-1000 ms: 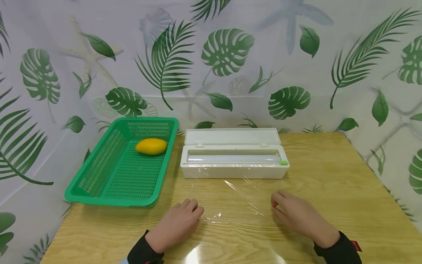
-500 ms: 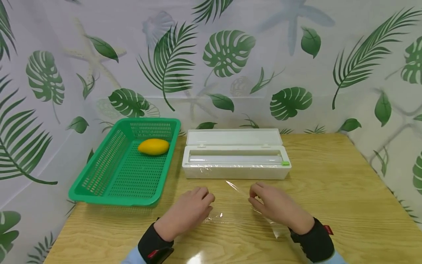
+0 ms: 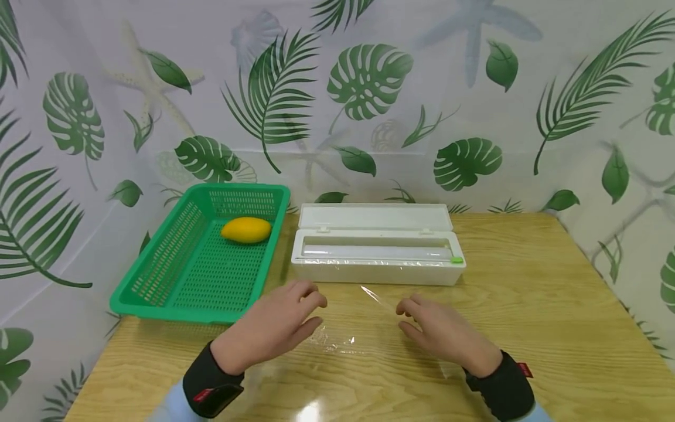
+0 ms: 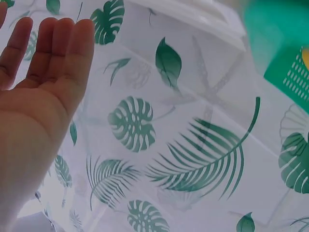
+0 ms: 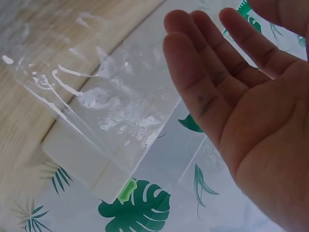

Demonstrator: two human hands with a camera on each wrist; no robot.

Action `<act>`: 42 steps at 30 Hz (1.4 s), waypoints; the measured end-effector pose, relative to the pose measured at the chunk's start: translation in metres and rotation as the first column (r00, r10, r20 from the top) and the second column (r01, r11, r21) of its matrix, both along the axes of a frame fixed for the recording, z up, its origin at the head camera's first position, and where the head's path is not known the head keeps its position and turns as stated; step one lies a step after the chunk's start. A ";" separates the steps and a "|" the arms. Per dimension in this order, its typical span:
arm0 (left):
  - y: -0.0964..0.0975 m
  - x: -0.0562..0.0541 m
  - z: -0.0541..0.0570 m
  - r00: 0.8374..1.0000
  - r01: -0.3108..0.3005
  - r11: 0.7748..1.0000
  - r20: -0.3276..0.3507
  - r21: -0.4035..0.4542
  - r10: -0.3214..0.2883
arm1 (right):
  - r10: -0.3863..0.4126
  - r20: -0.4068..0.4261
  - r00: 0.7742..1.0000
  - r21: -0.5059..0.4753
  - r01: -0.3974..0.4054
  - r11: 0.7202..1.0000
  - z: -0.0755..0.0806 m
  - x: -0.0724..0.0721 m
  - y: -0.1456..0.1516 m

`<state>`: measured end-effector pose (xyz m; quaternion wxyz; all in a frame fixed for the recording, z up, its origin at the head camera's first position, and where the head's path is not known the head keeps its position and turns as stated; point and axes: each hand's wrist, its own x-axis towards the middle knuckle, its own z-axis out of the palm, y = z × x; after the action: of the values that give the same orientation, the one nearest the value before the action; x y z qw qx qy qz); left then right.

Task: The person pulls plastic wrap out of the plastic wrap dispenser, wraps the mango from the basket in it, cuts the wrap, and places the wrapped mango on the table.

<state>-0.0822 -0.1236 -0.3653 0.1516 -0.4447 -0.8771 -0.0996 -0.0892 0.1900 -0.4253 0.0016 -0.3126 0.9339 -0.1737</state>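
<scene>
Left hand (image 3: 274, 322): fingers loosely extended, thumb apart, nothing held, above the bench near the basket's near right corner. Right hand (image 3: 440, 328): fingers slightly bent, thumb apart, no grip on anything; whether fingertips brush the film, can't tell.

Between the hands, clear, glossy plastic film (image 3: 364, 322) runs from the box front down over the wood-grain bench (image 3: 527, 275). Its edges are hard to make out; glints and creases show, mostly near the left hand.

Beyond: white rectangular plastic box (image 3: 379, 272), hinged lid (image 3: 375, 217) tipped back, pale roll (image 3: 375, 252) inside, small bright-green plastic clip (image 3: 456, 259) at the right end of its front edge. Left of it, green rectangular perforated plastic basket (image 3: 169, 313), with yellow oval mango-like fruit (image 3: 246, 230) in its far right part. Behind, white leaf-print sheet (image 3: 395, 129).

Risks, my judgement: thin film may cling to fingers and lift or fold over itself if a hand brushes it; loose corners may curl, as neither hand pins them. A hard tug could drag the light-looking box. Left forearm sits close to the basket, so a sideways swing might knock it.
</scene>
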 end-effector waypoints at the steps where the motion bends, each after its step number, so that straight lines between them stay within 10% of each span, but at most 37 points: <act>1: -0.004 -0.002 0.006 1.000 0.006 1.000 0.006 0.013 -0.006 | 0.001 0.002 1.000 -0.001 -0.001 1.000 0.000 0.000 0.001; 9: -0.036 -0.032 0.041 0.999 -0.049 0.998 -0.019 0.049 0.050 | -0.007 0.008 1.000 0.005 0.007 1.000 0.000 0.001 0.006; 15: -0.058 -0.069 0.056 0.976 -0.201 0.978 0.092 0.054 0.195 | -0.027 0.001 1.000 0.001 0.027 1.000 0.000 0.004 0.007; 27: -0.085 -0.140 0.048 0.834 -0.423 0.899 0.341 -0.108 0.434 | -0.038 0.007 0.999 -0.021 0.038 0.999 0.002 0.008 0.010; 32: -0.092 -0.159 0.033 0.750 -0.449 0.853 0.407 -0.267 0.522 | -0.022 -0.010 1.000 -0.026 0.022 0.999 0.002 0.010 0.011; 42: -0.106 -0.179 0.004 0.637 -0.518 0.780 0.450 -0.352 0.626 | -0.033 -0.038 0.999 -0.044 0.031 0.999 0.006 0.010 0.014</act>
<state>-0.2615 -0.2299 -0.3612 -0.1233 -0.1076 -0.9829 -0.0840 -0.0790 0.2042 -0.4192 -0.0262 -0.3009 0.9346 -0.1876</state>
